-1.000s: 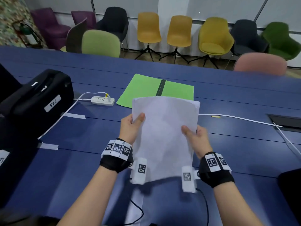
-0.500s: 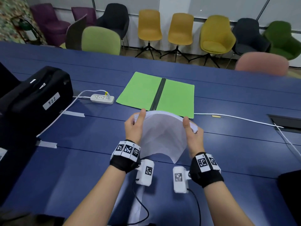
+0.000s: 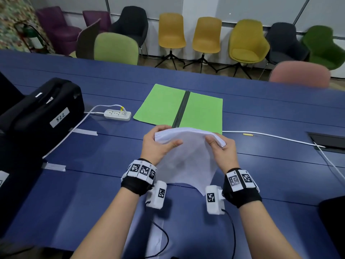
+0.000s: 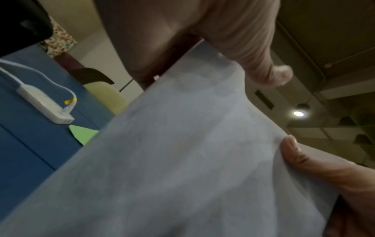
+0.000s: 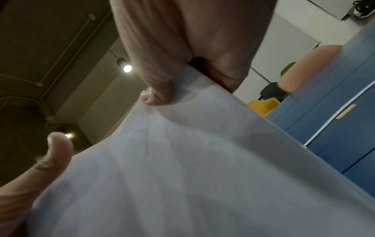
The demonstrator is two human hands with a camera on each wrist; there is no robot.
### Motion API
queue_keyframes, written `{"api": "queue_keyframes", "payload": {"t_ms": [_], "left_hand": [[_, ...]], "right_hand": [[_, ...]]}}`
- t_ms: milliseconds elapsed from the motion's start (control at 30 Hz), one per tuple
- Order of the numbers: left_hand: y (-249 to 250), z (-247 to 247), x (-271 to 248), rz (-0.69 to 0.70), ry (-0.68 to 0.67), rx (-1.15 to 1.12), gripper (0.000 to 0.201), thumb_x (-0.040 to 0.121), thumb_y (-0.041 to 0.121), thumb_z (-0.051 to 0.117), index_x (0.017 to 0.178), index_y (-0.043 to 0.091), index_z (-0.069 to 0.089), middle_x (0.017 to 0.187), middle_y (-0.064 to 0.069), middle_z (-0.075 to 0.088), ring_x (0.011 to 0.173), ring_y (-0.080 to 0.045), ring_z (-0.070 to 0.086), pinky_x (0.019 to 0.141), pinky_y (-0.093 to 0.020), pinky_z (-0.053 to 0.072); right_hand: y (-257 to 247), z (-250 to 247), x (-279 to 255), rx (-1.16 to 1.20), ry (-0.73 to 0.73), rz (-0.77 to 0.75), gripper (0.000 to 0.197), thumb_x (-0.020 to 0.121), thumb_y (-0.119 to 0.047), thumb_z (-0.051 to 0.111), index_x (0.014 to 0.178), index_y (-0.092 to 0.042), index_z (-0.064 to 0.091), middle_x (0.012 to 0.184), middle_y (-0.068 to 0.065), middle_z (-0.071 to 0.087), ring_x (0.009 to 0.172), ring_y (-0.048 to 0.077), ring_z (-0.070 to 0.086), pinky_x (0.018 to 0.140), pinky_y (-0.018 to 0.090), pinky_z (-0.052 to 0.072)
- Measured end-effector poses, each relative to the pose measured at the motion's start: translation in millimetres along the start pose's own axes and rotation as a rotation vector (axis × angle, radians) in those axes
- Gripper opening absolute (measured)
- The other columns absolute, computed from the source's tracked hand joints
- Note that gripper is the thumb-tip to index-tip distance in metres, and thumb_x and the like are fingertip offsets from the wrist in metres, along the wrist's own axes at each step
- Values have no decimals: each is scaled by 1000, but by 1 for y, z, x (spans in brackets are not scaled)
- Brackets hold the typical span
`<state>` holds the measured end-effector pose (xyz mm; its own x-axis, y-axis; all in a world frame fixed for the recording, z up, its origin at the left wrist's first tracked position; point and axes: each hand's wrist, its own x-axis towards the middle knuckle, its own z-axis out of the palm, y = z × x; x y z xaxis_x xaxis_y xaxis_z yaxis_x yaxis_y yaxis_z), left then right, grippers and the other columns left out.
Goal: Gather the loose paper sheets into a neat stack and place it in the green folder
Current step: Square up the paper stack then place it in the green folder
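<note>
A stack of white paper sheets [image 3: 188, 156] hangs above the blue table [image 3: 74, 184], bowed upward along its far edge. My left hand [image 3: 158, 144] grips its left side, thumb on top. My right hand [image 3: 220, 148] grips its right side the same way. Both wrist views are filled by the paper stack [image 4: 182, 160] [image 5: 182, 168], with a thumb and fingers pinching its edge. The green folder [image 3: 179, 109] lies open and flat on the table just beyond the stack, a dark spine down its middle. The stack's far edge overlaps the folder's near edge in the head view.
A black case [image 3: 37, 116] labelled 522 sits at the left. A white power strip [image 3: 117, 114] with its cable lies left of the folder. A white cable [image 3: 270, 136] runs to a table hatch [image 3: 328, 141] on the right. Chairs line the far side.
Both hands have tipped the stack from upright and facing me down toward flat, and carried it forward to the folder's near edge. The grip on both sides is unchanged.
</note>
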<state>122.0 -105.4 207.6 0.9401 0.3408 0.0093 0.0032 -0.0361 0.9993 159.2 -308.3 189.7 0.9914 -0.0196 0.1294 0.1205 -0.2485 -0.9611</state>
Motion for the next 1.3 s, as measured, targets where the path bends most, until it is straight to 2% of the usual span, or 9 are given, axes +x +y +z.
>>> {"api": "queue_keyframes", "payload": {"t_ms": [133, 300, 433, 567, 767, 867, 1033, 1167, 1300], "left_hand": [[3, -10, 3, 22, 61, 44, 9, 80, 3, 70, 86, 9, 71, 70, 8, 68, 63, -2, 59, 69, -22, 48], [5, -27, 5, 83, 67, 159, 17, 88, 11, 62, 80, 20, 73, 69, 14, 72, 72, -5, 63, 74, -21, 48], [37, -15, -6, 294, -200, 727, 23, 70, 46, 75, 81, 26, 72, 77, 11, 72, 79, -8, 64, 75, -24, 48], [52, 4, -9, 342, -291, 1008, 31, 84, 33, 64, 62, 24, 44, 64, 2, 48, 88, -36, 57, 63, -33, 37], [50, -25, 8, 155, -149, 577, 22, 67, 37, 65, 85, 24, 68, 73, -1, 68, 86, -28, 66, 79, -37, 53], [32, -52, 25, 108, -79, 377, 16, 65, 30, 65, 79, 25, 70, 84, -12, 71, 79, -20, 62, 85, -45, 53], [2, -62, 26, -18, -1, 200, 23, 82, -3, 63, 103, 3, 68, 76, 5, 65, 59, 6, 59, 66, -16, 50], [-33, -62, 22, -167, 104, 71, 23, 85, -3, 59, 82, 18, 68, 72, 5, 67, 74, -19, 58, 73, -30, 47], [-52, -50, 11, -159, 91, 53, 17, 91, 0, 54, 100, 11, 63, 89, -4, 66, 76, -16, 60, 70, -25, 51]], "right_hand": [[-6, -5, -4, -35, -33, -81, 45, 78, -47, 60, 70, -3, 61, 63, -1, 43, 64, 12, 35, 61, 28, 30], [-23, -13, -1, -214, -39, -140, 35, 81, -40, 60, 69, -8, 64, 59, -1, 48, 61, 14, 40, 60, 30, 34], [-49, -4, -2, -361, -167, -243, 38, 81, -47, 56, 67, -12, 61, 54, -3, 51, 58, 18, 42, 57, 33, 36], [-68, 5, -8, -341, -219, -299, 35, 82, -53, 58, 71, -20, 68, 51, -6, 51, 54, 11, 41, 55, 31, 36], [-25, -31, -12, -270, -415, 24, 13, 76, -37, 74, 72, -25, 72, 68, -9, 71, 62, 4, 62, 62, 27, 50], [11, -56, -19, -288, -413, 112, 27, 88, -32, 63, 69, -13, 64, 63, -8, 58, 57, 5, 50, 61, 28, 41], [38, -58, -16, -6, -139, 194, 25, 84, -38, 64, 75, -15, 66, 73, 3, 58, 70, 16, 52, 70, 32, 45], [47, -36, -22, 390, -79, 380, 74, 38, -62, 85, 93, -16, 69, 88, -3, 75, 77, 11, 70, 66, 23, 56], [44, -16, -22, 377, -22, 338, 45, 58, -42, 85, 89, -14, 69, 81, -6, 76, 74, 9, 72, 66, 26, 58]]}}
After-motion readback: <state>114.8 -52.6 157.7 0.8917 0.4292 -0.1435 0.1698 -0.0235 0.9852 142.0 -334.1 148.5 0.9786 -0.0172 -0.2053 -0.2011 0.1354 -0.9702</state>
